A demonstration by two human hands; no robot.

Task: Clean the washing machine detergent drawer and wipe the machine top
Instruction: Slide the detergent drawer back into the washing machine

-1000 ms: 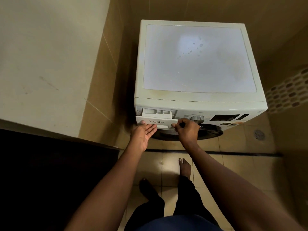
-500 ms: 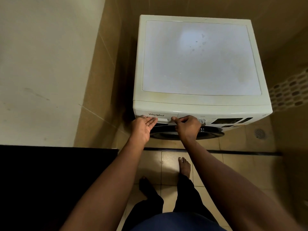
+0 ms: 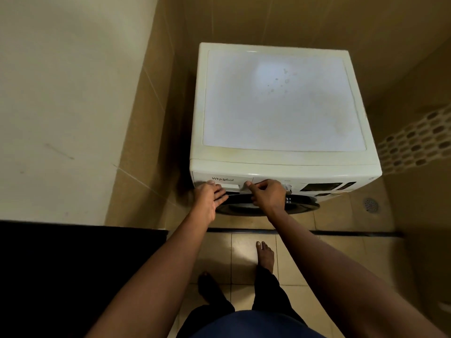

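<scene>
The white washing machine [image 3: 283, 106] stands in a tiled corner, with a few dark droplet marks [image 3: 284, 80] on its pale top. Its detergent drawer [image 3: 233, 180], marked Whirlpool, sits flush with the front panel. My left hand [image 3: 210, 196] lies with straight fingers against the drawer's left lower edge. My right hand [image 3: 267, 193] is at the drawer's right end, fingers curled, with the thumb tip touching the drawer face. No cloth is in view.
A dial [image 3: 288, 187] and dark display [image 3: 319, 186] sit right of the drawer, above the dark round door [image 3: 300, 206]. Tiled walls hem the machine on three sides. A floor drain [image 3: 371, 204] lies at the right. A black counter [image 3: 73, 276] fills the lower left.
The drawer stood partly pulled out a second ago; both hands pushed it in and it is now flush. My view has moved closer to the machine.
</scene>
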